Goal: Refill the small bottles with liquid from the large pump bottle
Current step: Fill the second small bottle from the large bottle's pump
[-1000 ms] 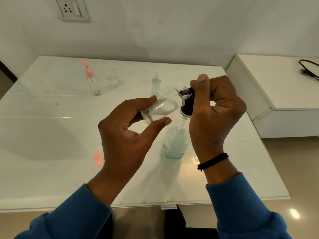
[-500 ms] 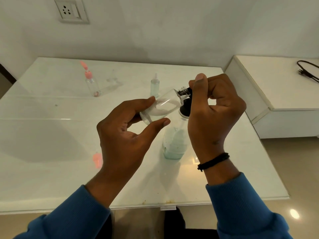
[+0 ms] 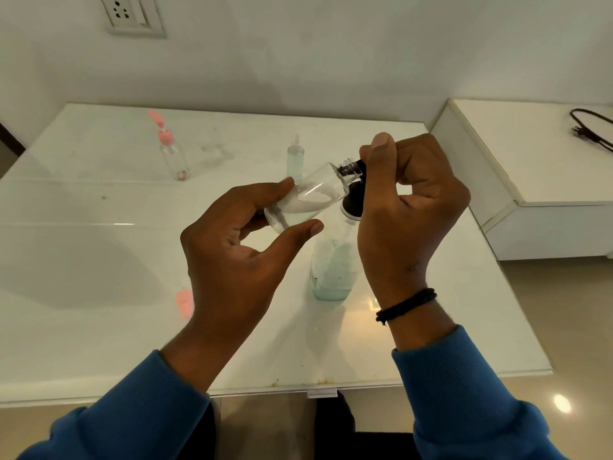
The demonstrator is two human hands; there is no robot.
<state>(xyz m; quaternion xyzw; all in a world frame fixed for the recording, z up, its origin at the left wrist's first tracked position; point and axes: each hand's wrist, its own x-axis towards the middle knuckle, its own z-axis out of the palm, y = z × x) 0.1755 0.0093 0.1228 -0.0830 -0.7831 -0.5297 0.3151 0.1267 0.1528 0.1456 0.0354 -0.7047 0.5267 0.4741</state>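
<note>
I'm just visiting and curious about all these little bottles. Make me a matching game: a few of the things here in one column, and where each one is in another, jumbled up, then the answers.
Things:
1. small clear bottle
2. pink-topped bottle
3. large pump bottle
4. black cord

Places:
A. standing on the table, partly hidden behind the right hand
B. lying on the white unit to the right of the table
C. tilted in the air, held in the left hand
D. upright at the far left of the table

Pairs: 1-C, 2-D, 3-A, 4-B
</note>
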